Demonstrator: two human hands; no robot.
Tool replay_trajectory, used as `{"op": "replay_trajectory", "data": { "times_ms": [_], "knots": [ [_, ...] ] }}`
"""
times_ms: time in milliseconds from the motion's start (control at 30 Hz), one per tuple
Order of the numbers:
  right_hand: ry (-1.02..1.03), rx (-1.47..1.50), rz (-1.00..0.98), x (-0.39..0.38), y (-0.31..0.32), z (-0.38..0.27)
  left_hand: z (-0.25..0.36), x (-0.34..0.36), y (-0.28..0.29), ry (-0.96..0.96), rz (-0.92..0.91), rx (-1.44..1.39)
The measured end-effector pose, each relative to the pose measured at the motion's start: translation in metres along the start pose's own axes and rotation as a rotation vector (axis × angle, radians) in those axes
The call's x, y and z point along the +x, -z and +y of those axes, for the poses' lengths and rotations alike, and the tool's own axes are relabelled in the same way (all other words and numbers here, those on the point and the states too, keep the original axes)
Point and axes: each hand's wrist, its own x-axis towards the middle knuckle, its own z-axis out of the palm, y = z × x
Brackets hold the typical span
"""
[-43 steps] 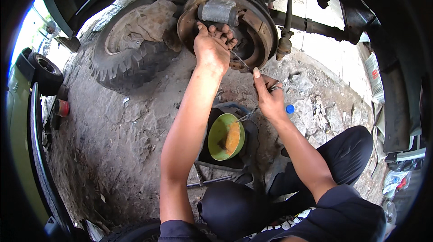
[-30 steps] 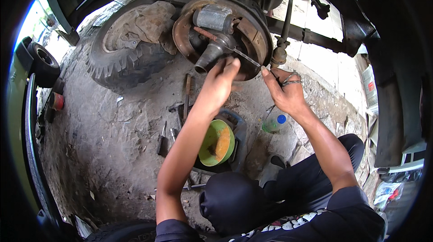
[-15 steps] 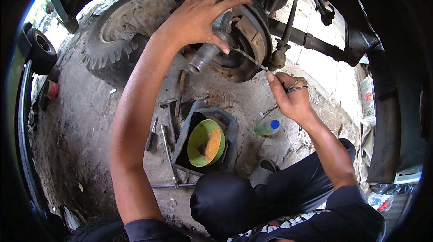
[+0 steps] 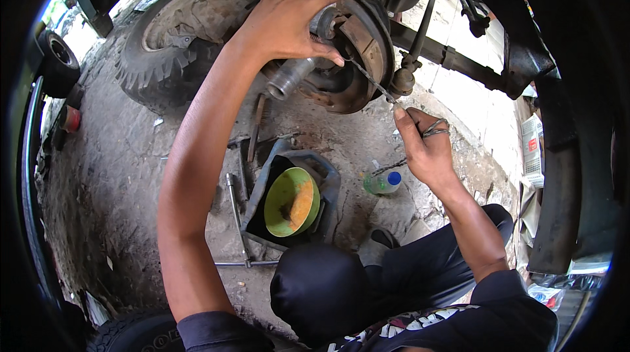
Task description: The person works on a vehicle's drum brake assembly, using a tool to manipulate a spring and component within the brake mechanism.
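Observation:
My left hand (image 4: 282, 23) spans the top of a rusty wheel brake assembly (image 4: 359, 37), fingers spread wide and thumb pointing down beside the hub. A grey metal tube end (image 4: 291, 79) sticks out below that palm. My right hand (image 4: 426, 145) is closed on a thin twisted cord (image 4: 374, 81), which is looped round its fingers. From there the cord slants up and left into the brake assembly near my left thumb. Its inner end is hidden, and I cannot tell whether it is wire or string. A loose tail hangs below my right hand.
A large tyre (image 4: 141, 79) lies left of the assembly. On the ground are a wooden-handled brush (image 4: 257, 125), a long metal wrench (image 4: 237, 217), a green bowl (image 4: 279, 198) with orange residue in a dark container, and a blue-capped bottle (image 4: 375, 184). A metal rod (image 4: 426, 17) hangs at right.
My right hand has shifted slightly down and right, away from the brake assembly. More of the cord's loose tail shows by the bottle. My left hand stays in place while the view moves slightly.

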Motion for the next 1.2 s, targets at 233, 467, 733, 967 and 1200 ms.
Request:
{"op": "replay_trajectory", "data": {
  "times_ms": [233, 467, 733, 967, 1200],
  "knots": [
    [0.001, 0.033, 0.054, -0.006, -0.011, 0.0, -0.008, -0.003, -0.008, 0.003, 0.01, 0.003],
    [-0.064, 0.04, 0.056, -0.009, -0.011, -0.001, -0.01, -0.002, -0.013, -0.029, 0.048, -0.015],
    [-0.085, 0.048, 0.074, -0.015, -0.015, -0.001, -0.005, 0.0, -0.006, -0.033, 0.057, -0.01],
    [-0.063, 0.025, 0.102, -0.017, -0.017, -0.003, -0.011, 0.002, 0.007, -0.074, -0.024, -0.059],
    [-0.056, 0.038, 0.112, -0.02, -0.018, -0.005, -0.008, 0.002, 0.007, -0.061, -0.008, -0.047]
  ]
}}
